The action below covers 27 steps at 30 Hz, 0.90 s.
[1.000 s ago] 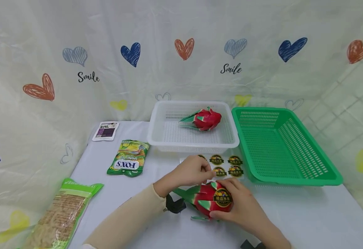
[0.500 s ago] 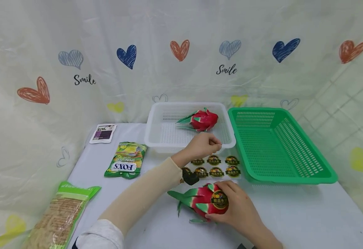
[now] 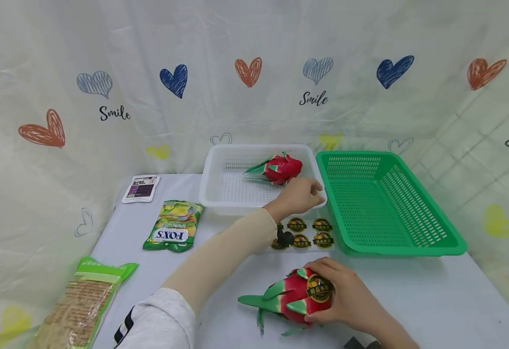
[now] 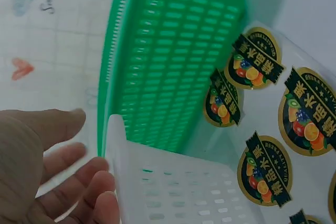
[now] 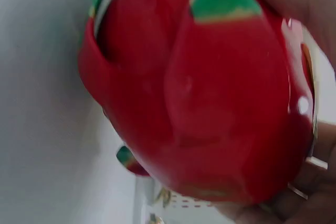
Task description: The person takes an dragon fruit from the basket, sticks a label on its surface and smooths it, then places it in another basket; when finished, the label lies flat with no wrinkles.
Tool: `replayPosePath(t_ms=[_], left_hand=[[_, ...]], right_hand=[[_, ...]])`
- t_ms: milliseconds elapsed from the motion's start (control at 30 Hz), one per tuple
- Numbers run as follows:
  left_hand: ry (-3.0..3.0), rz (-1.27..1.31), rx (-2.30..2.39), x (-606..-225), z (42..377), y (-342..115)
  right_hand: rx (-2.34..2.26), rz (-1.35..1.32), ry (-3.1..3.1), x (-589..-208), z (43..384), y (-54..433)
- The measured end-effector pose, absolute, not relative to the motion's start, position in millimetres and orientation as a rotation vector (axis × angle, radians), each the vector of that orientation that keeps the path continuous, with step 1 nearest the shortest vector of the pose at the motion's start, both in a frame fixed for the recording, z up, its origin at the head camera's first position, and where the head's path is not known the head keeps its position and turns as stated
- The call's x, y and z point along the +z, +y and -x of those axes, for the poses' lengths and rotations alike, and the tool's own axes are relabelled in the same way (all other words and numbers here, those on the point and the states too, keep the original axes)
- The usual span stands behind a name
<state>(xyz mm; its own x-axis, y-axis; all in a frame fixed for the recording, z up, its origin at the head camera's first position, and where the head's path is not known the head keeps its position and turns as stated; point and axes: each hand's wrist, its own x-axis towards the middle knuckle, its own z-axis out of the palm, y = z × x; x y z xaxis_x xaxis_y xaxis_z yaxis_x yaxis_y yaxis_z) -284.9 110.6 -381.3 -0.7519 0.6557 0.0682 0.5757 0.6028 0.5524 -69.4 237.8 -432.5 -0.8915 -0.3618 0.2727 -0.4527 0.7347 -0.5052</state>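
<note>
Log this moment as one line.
right hand: grips stickered dragon fruit | left hand: fingers loose, at white basket's near right corner | second dragon fruit: inside white basket | green basket: alongside

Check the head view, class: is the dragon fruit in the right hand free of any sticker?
No, a round black-and-gold sticker shows plainly on the dragon fruit that the right hand holds.
</note>
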Motion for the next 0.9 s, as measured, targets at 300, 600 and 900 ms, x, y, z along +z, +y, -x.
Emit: replayPosePath(t_ms=[300, 600, 900], left_hand=[[2.677, -1.47, 0.119, -383.5, 279.9, 127.8], [2.599, -1.473, 0.092, -388.4, 276.1, 120.2], [2.597, -1.479, 0.03, -391.5, 272.4, 114.5]], right_hand=[[1.034, -0.778, -2.828, -416.1, 68.8, 263.4], [0.985, -0.779, -2.676, -390.7, 86.1, 309.7], [1.087, -0.752, -2.581, -368.6, 109.6, 341.9]])
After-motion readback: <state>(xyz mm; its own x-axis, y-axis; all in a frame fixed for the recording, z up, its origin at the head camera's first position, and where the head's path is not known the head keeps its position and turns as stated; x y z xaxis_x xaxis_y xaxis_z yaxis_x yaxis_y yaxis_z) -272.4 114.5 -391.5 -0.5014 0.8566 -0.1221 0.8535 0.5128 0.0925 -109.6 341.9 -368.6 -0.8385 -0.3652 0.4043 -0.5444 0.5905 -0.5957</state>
